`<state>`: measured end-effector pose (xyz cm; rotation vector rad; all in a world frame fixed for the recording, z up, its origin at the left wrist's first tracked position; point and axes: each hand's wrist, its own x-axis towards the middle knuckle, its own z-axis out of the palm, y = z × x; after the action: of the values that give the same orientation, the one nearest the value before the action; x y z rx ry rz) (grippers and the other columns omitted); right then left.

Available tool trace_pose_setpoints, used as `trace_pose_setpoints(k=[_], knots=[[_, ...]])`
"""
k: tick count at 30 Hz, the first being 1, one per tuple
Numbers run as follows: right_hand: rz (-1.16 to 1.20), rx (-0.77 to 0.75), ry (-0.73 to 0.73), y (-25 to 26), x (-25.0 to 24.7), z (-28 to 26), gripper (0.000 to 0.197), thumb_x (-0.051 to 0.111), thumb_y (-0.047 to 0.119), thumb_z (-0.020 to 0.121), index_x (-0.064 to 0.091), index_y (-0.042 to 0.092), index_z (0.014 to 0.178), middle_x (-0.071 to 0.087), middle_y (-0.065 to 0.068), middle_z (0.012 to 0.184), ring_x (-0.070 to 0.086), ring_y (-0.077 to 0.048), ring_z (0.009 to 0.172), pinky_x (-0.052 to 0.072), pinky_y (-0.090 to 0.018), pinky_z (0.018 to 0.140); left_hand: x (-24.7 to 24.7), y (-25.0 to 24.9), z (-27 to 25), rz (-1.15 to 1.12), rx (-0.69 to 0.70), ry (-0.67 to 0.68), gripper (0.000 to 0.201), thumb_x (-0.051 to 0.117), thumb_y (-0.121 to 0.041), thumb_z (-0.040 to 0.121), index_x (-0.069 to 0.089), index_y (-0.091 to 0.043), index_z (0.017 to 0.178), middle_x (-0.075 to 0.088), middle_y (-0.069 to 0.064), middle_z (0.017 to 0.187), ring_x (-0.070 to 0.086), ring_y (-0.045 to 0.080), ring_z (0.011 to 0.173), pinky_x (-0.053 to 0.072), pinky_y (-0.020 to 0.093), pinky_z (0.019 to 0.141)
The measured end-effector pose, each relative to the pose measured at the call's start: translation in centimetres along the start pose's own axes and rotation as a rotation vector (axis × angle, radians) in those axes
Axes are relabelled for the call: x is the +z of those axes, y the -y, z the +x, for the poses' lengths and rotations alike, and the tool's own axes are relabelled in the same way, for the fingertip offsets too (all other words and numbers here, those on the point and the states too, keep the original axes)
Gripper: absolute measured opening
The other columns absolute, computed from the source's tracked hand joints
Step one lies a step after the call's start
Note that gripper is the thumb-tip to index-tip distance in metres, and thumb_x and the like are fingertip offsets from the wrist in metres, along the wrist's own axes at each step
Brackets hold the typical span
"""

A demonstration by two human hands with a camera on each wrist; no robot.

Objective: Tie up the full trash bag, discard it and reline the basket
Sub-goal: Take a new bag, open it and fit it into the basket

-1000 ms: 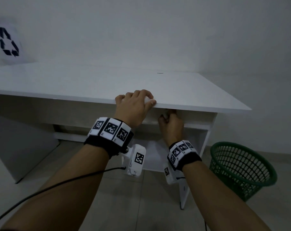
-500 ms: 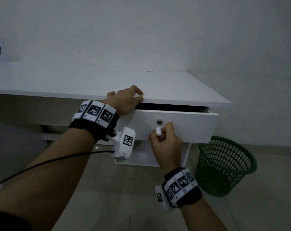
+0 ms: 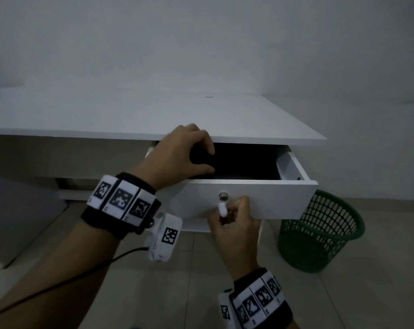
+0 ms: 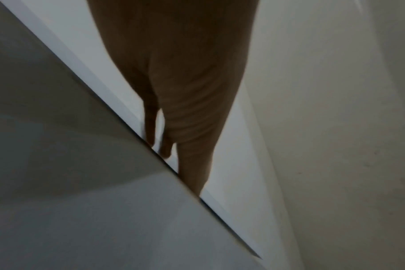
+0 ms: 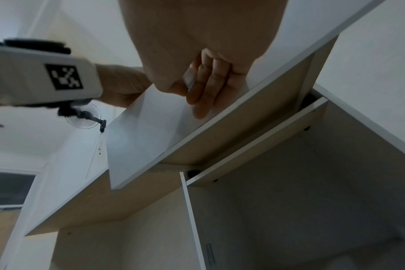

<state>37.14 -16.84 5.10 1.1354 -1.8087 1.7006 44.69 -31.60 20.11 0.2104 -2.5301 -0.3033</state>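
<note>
The green mesh basket (image 3: 320, 233) stands on the floor to the right of the white desk (image 3: 130, 115); it shows no liner and nothing inside. The desk's drawer (image 3: 272, 200) is pulled out, and its inside is dark, so I cannot make out any contents. My right hand (image 3: 225, 210) grips the drawer's small white knob (image 3: 222, 208), with fingers (image 5: 210, 82) curled around it. My left hand (image 3: 207, 161) reaches over the drawer front into the opening, fingers arched and thumb spread, holding nothing I can see. In the left wrist view its fingers (image 4: 164, 142) point into the gap.
A keyhole (image 3: 223, 196) sits just above the knob. An open compartment (image 5: 289, 201) lies under the drawer. Tiled floor (image 3: 201, 281) spreads in front of the desk. The wall (image 3: 367, 91) is close behind the desk and basket.
My right hand has pulled the drawer out from shut to wide open. My left hand left the desk's front edge and moved into the drawer opening.
</note>
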Motion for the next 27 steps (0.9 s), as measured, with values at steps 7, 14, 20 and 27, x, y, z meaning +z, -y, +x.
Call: trace_pose_setpoints(k=[7, 14, 20, 27], knots=[[0.011, 0.055, 0.029, 0.5, -0.5, 0.1, 0.027, 0.073, 0.006, 0.079, 0.046, 0.008, 0.074, 0.047, 0.011, 0.056, 0.052, -0.012, 0.055, 0.039, -0.02, 0.043, 1.4, 1.5, 3.9, 0.106, -0.144, 0.687, 0.044, 0.072, -0.033, 0.083, 0.062, -0.04, 0.126, 0.061, -0.015, 0.128, 0.058, 0.007, 0.113, 0.044, 0.029, 0.103], [0.002, 0.088, 0.048, 0.3, -0.4, 0.0, 0.026, 0.071, 0.014, 0.081, 0.046, 0.013, 0.077, 0.048, 0.008, 0.057, 0.053, -0.014, 0.055, 0.041, -0.022, 0.043, 3.0, 3.3, 4.2, 0.174, -0.101, 0.587, 0.052, 0.073, -0.028, 0.083, 0.055, -0.031, 0.132, 0.06, -0.005, 0.13, 0.057, 0.013, 0.116, 0.044, 0.025, 0.097], [0.01, 0.102, 0.054, 0.6, -0.5, 0.0, 0.028, 0.071, 0.013, 0.081, 0.044, 0.016, 0.076, 0.048, 0.009, 0.056, 0.053, -0.014, 0.054, 0.036, -0.013, 0.043, 1.6, 1.9, 3.2, 0.225, 0.021, 0.429, 0.03, 0.057, -0.019, 0.086, 0.067, -0.027, 0.113, 0.071, -0.003, 0.104, 0.066, 0.017, 0.09, 0.053, 0.034, 0.083], [0.002, 0.16, 0.082, 0.7, -0.4, -0.1, 0.028, 0.067, 0.01, 0.083, 0.043, 0.019, 0.074, 0.045, 0.009, 0.053, 0.047, -0.009, 0.047, 0.033, -0.012, 0.04, -3.2, -0.8, 4.2, 0.183, 0.099, -0.005, 0.021, 0.045, -0.032, 0.084, 0.061, -0.019, 0.088, 0.066, -0.001, 0.071, 0.058, 0.023, 0.062, 0.047, 0.034, 0.059]])
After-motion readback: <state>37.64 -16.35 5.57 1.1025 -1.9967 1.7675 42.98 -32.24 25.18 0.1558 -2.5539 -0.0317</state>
